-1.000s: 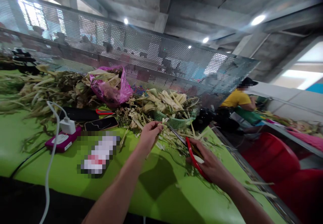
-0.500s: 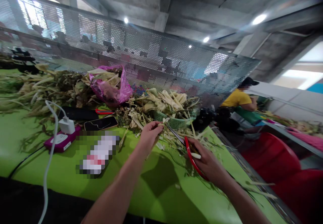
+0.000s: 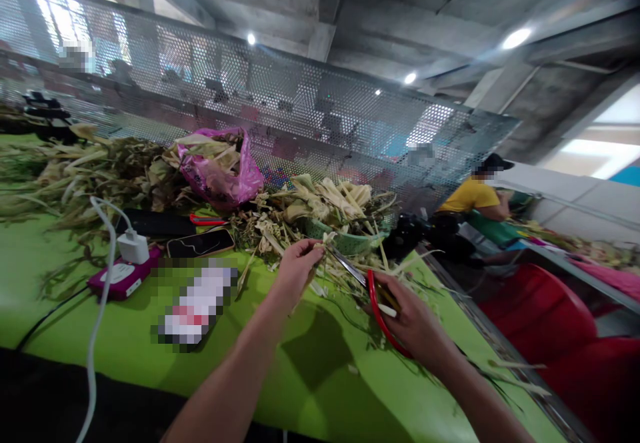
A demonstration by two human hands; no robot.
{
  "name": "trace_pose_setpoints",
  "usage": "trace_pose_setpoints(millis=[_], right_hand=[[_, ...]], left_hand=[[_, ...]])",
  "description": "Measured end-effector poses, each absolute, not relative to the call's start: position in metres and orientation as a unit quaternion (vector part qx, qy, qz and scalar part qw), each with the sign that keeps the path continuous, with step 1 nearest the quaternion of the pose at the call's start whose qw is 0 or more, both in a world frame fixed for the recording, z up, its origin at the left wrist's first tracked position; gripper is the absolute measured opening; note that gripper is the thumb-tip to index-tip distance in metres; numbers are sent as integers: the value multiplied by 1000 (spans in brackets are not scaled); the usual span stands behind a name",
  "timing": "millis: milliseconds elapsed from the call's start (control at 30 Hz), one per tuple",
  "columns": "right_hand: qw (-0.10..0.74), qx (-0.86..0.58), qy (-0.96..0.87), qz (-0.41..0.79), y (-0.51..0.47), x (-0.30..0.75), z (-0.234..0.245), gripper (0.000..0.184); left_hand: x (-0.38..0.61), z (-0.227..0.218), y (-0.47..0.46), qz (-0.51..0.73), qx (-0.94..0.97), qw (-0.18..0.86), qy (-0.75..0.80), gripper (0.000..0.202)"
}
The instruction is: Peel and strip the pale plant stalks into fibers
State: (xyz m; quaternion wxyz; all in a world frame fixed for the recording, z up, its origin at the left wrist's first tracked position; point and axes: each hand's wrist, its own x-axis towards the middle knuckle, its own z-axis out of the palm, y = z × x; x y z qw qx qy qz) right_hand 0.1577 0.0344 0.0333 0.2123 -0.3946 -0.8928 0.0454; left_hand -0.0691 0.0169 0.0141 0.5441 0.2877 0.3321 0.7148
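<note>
Between the fingertips of my left hand (image 3: 299, 266) is a small piece of pale dried husk (image 3: 329, 238). My right hand (image 3: 407, 313) is wrapped round a pair of scissors with red handles (image 3: 375, 310). Their metal blades (image 3: 349, 266) point up and left, with the tips at the husk by my left fingers. Whether the blades touch it I cannot tell. Just behind my hands stands a green basket (image 3: 345, 240) heaped with dried husks (image 3: 340, 200). Husk scraps lie on the green table under both hands.
A pink plastic bag (image 3: 247, 176) and a husk pile (image 3: 115, 170) lie at the back left. A phone (image 3: 200, 244), a purple power strip (image 3: 117, 282) with a white charger and cable are on the green table (image 3: 240, 370). Red chairs (image 3: 540, 310) and a person in yellow (image 3: 470, 194) are at right.
Almost nothing differs. The scissors and my right hand have shifted very slightly; my left hand stays at the same spot with the husk piece.
</note>
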Motion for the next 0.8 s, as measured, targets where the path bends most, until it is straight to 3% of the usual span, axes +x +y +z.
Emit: trace_pose_setpoints(millis=[433,800], right_hand=[[222,-398,-888,59,32,152,35,44],[242,-393,-886,41,35,151,31,46]], left_hand=[[-71,0,28,715,418,392,401,24],[-68,1,28,695,425,425,395,22]])
